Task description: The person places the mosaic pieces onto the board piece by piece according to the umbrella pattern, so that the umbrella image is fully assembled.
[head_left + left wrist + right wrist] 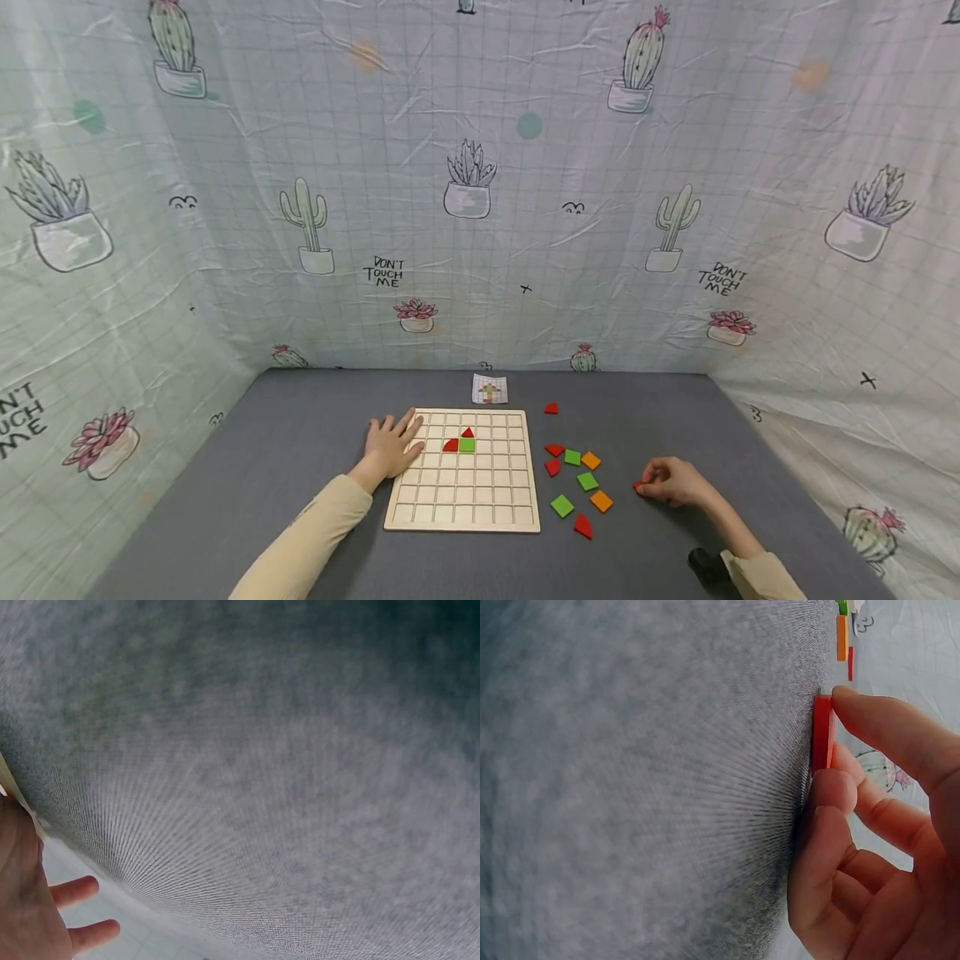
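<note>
My left hand (387,448) rests with spread fingers on the left edge of a pale wooden grid board (465,510). In the left wrist view, two fingers (94,935) stick out straight. On the board lie a green square tile (467,445), a red rounded tile (451,446) at its left and a red pointed tile (468,432) just behind it. Off to the right, my right hand (675,482) pinches a red tile (822,733) between thumb and fingers, low at the grey tabletop. The hand hides most of that tile's shape in the head view.
Between board and right hand lie loose green tiles (562,506), orange tiles (601,501) and several red tiles (583,526). A small printed pattern card (490,389) lies behind the board. Near the right sleeve is a black object (707,567). A cactus-print curtain (480,250) surrounds the table.
</note>
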Demonstrator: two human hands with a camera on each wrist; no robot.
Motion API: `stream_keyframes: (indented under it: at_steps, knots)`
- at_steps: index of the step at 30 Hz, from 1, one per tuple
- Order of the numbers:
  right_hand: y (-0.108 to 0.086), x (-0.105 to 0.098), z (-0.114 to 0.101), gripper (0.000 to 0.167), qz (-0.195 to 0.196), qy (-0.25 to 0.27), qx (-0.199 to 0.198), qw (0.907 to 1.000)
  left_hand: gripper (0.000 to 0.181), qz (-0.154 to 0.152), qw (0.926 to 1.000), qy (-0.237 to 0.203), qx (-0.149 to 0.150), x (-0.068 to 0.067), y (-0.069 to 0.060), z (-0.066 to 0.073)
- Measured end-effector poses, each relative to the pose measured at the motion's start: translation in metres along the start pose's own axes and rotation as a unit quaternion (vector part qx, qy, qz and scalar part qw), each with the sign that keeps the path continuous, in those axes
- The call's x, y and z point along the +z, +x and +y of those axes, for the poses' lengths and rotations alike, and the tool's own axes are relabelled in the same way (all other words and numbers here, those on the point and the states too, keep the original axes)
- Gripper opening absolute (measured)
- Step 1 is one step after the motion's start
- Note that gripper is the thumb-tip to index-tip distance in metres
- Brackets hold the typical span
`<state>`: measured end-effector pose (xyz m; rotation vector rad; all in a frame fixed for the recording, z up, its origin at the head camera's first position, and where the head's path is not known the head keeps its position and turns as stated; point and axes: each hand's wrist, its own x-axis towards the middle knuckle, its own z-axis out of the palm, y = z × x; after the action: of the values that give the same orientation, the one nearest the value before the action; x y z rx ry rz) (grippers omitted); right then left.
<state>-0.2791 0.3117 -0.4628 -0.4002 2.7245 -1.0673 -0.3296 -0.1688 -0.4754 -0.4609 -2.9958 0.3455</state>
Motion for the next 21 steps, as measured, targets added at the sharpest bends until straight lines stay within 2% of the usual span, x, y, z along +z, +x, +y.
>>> stream_keyframes:
  at_steps: [10, 14, 17, 21]
  knots:
    - [-0.0027, 0.0007, -0.0051, 0.024, 0.015, -0.039, 0.025, 0.9988, 0.053, 0.002, 1.0, -0.001, -0.002, -0.0006, 0.0008, 0.0001]
    - [-0.0023, -0.0003, -0.0047, 0.023, 0.015, -0.04, 0.017, 0.999, 0.054, 0.002, 1.0, 0.0, -0.003, -0.0027, 0.0015, 0.0004]
    - [-0.001, -0.0019, -0.0023, 0.021, 0.0, -0.026, 0.003, 0.9997, 0.054, 0.002, 1.0, 0.001, -0.002, -0.0033, 0.0019, 0.0]
    - [0.0011, -0.005, 0.004, 0.022, -0.037, 0.007, -0.014, 0.9992, 0.053, -0.004, 1.0, -0.002, -0.003, -0.0016, 0.0011, 0.0001]
